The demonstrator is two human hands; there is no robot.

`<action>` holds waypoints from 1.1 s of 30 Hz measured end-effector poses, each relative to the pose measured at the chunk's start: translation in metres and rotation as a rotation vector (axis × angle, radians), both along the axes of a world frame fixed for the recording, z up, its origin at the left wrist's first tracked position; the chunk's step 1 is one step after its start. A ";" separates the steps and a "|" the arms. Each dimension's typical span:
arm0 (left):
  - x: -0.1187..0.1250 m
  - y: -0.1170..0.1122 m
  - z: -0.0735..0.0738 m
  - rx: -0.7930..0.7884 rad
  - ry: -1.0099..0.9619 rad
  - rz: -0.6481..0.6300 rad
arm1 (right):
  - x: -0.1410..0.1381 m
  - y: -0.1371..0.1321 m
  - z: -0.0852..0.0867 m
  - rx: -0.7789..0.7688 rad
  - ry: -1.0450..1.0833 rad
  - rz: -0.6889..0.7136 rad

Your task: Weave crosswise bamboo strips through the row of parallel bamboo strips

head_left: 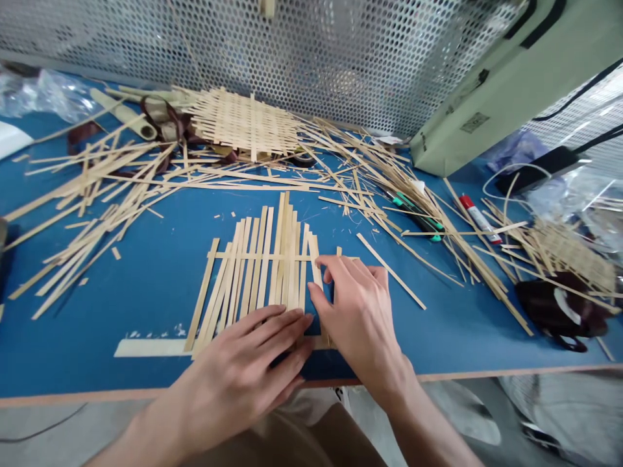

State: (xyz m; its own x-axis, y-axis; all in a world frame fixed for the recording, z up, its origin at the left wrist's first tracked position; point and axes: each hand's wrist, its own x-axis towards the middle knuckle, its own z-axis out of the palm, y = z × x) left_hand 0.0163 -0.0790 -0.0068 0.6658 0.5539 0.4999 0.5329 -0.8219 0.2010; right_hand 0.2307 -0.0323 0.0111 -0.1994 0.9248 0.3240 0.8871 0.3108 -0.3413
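Several flat bamboo strips stand side by side in an uneven row, pointing away from me. One thin bamboo crosspiece runs sideways through their upper part. A pale tape strip lies along their near ends, partly hidden. My left hand rests flat over the lower ends, fingers stretched to the right. At the row's right side, my right hand has thumb and index finger on either side of one upright bamboo strip; its other fingers curl, and their tips are hidden.
A woven bamboo piece lies at the back among loose strips. To the right are a green-and-black cutter, a red marker, a dark pouch and a pale green box. Perforated metal mesh stands behind.
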 end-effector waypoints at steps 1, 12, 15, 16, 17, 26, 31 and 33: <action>0.000 0.000 0.000 0.002 0.001 0.000 | 0.001 0.001 -0.001 0.007 0.008 -0.008; -0.001 0.000 0.000 -0.031 -0.023 -0.009 | 0.003 0.001 -0.002 0.023 0.063 -0.038; -0.001 0.001 0.001 -0.027 -0.016 -0.015 | 0.005 0.001 -0.002 0.063 0.065 -0.011; -0.001 0.002 0.002 -0.016 -0.012 -0.016 | 0.006 0.002 -0.002 0.077 0.065 -0.007; -0.001 0.002 0.002 -0.003 -0.005 -0.018 | 0.007 0.002 -0.002 0.086 0.068 -0.002; 0.001 0.005 0.004 0.033 -0.001 -0.029 | 0.015 0.001 -0.010 0.048 0.096 0.016; 0.003 0.003 0.005 0.010 0.009 -0.003 | 0.014 0.001 -0.013 0.045 0.123 0.003; 0.006 0.002 0.006 0.004 0.014 0.000 | 0.014 0.002 -0.013 0.041 0.129 -0.002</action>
